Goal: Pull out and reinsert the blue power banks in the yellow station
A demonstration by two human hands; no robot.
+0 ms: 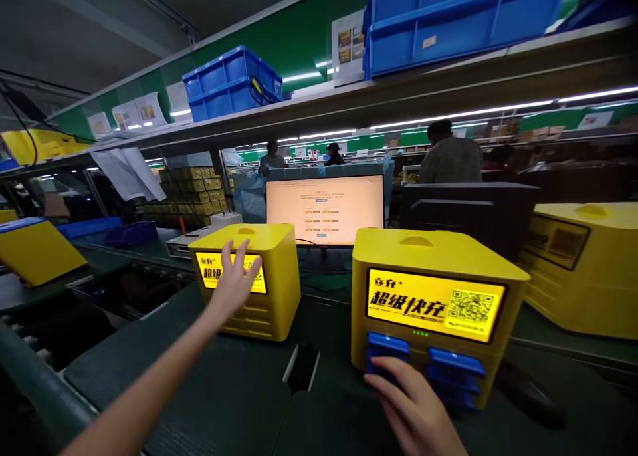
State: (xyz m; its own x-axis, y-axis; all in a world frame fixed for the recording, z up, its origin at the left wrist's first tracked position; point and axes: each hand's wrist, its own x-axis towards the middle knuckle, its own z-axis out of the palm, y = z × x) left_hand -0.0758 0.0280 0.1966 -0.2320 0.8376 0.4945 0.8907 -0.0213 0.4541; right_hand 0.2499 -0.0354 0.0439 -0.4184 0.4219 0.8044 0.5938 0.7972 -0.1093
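My left hand (234,280) reaches to the yellow power bank station (285,283) on the left, its fingers spread over the top of the lit screen. Nothing shows in that hand. On the right, a second yellow station (438,250) has a lit screen (433,303) with a QR code and small green lights below. Blue power banks (456,363) stick out of its slots in two columns. My right hand (416,403) is at the left column, thumb and finger curled in a pinch at a lower blue power bank (386,369), which the hand partly covers.
A lit monitor (325,210) stands behind the two stations. Another yellow station (593,270) is at far right, beside a dark monitor back (468,217). Blue crates (232,84) sit on the overhead shelf (319,104). A recess (302,368) opens in the green bench; people are beyond.
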